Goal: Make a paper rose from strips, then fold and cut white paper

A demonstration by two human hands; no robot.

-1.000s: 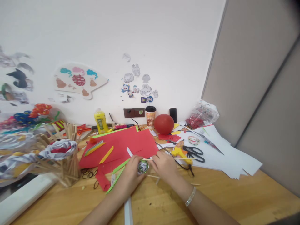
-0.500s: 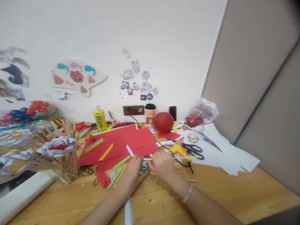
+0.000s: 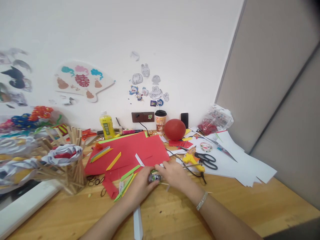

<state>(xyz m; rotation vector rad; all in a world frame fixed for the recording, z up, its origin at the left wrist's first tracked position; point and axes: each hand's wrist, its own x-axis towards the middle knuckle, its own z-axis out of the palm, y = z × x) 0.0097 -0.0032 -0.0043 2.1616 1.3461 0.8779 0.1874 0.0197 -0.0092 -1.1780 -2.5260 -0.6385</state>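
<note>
My left hand [image 3: 143,183] is closed round a small patterned ball [image 3: 154,176] of white, green and dark strips. Beside it, my right hand [image 3: 172,173] has its fingers bent over the ball's upper right side, with a thin stick [image 3: 193,165] sticking out to the right from under it. A folded white paper strip [image 3: 137,223] runs from below my left hand to the bottom edge. Green and yellow strips [image 3: 127,185] lie left of my left hand, on and beside red paper [image 3: 135,150].
Right of my hands lie a yellow glue gun [image 3: 192,160], black scissors [image 3: 206,160] and white paper [image 3: 227,166]. Behind stand a red balloon [image 3: 175,130], a cup [image 3: 160,121] and a yellow bottle [image 3: 107,126]. Wooden sticks [image 3: 75,173] stand at left.
My right hand has shifted slightly, its fingers reaching further over the ball. The stick under it now tilts differently and looks darker.
</note>
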